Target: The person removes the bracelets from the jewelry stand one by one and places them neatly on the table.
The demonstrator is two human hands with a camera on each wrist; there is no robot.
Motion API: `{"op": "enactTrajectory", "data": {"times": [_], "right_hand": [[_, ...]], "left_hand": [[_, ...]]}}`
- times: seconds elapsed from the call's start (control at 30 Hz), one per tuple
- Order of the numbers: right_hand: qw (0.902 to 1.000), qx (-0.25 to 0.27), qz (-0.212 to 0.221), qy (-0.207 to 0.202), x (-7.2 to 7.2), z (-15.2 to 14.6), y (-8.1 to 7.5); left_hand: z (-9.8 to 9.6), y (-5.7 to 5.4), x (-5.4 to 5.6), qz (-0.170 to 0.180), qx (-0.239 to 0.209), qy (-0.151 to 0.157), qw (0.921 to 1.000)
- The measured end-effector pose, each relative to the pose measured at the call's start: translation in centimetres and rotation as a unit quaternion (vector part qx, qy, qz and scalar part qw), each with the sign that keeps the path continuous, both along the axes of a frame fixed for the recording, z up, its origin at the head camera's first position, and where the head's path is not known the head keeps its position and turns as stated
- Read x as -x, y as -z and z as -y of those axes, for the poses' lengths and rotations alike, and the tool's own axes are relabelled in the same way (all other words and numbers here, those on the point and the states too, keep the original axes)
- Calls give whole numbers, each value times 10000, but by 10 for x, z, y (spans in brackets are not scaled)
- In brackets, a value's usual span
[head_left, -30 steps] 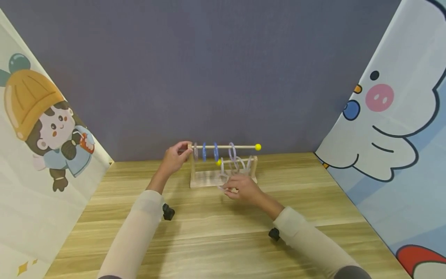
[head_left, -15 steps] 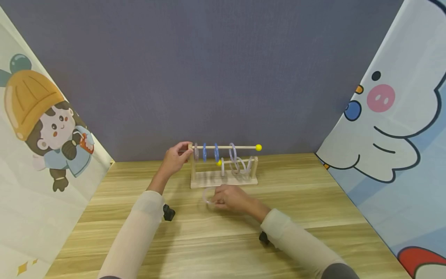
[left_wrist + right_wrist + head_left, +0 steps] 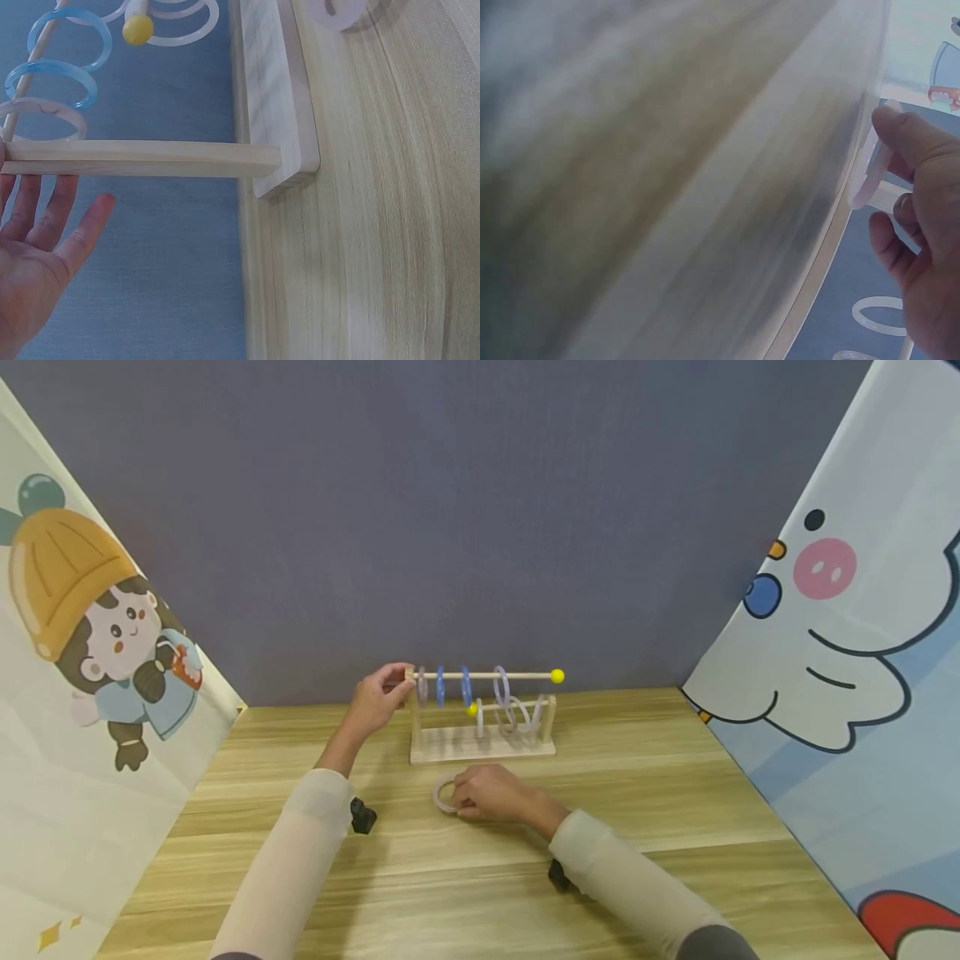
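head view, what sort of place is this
Probably an indoor booth set up around a table, judging by the wood-grain tabletop, the plain dark backdrop behind it and the cartoon panels on both sides.

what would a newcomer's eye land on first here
Likely the orange-hatted cartoon at the head view's left and the big white cartoon at its right. Next, the rack toward the table's back, with two blue rings on its upper rod. In front, the right hand holds a pale ring.
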State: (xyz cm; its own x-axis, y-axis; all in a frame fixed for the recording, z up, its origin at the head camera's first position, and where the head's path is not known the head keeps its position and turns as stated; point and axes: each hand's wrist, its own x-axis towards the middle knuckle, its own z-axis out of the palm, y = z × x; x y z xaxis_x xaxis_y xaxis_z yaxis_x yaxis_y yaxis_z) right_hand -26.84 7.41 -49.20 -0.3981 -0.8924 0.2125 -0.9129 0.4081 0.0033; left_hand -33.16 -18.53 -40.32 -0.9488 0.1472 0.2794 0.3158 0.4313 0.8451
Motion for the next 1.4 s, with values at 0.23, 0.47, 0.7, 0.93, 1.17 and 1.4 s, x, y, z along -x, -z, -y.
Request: {"op": "enactTrajectory", "data": {"times": [0.23,0.47,0.7,0.93,1.17,1.4], "right_hand": [[9994,-240,233,64,-1,4,-1],[9966,-490,600,267,-2,7,-1],[9940,-559,896,271,-3,6,-1],[9934,-623,930,269,1,6,4],[9949,-523,831,231,2,4,5],[9968,175,696,342,5,-2,0]], "left_hand": [[0,1,2,-2,-14,0,10000],[0,1,1,110,-14,10,9999],[0,1,1,149,-18,16,9999],[0,1,1,122,3,50,9999],[0,1,1,161,8,39,9999],[1,2,2,189,-78,71,9998]]}}
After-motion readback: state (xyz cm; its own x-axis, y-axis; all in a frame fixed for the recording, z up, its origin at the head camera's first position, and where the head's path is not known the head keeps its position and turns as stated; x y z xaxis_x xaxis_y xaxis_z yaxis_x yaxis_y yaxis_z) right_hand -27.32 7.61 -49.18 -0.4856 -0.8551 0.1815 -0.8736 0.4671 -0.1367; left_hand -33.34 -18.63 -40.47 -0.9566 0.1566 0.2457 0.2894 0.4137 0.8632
